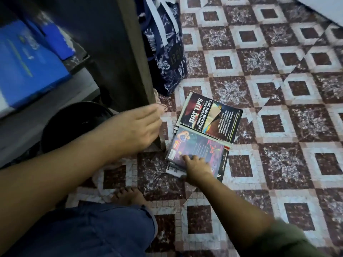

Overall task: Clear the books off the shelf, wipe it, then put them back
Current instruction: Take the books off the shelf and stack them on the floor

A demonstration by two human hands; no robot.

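Head view: blue book (27, 65) flat on shelf (55, 115) far left. Left hand (137, 125) hovering by shelf post (137, 52), fingers relaxed, nothing held. Book stack (200, 145) on tiled floor (278, 127) beside post. Right hand (197, 168) pressing down on purple book (202, 147), fingers apparently curled at near edge; grip unclear.

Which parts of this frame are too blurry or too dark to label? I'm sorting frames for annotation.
Head view: the left hand and the blue items on the shelf are motion-smeared; the shelf interior at left is dim and underexposed. The HOT TIPS book reads sharply, and the patterned floor is well lit. The right hand on the purple-covered book is slightly soft. Wide-angle bending shows at the edges.
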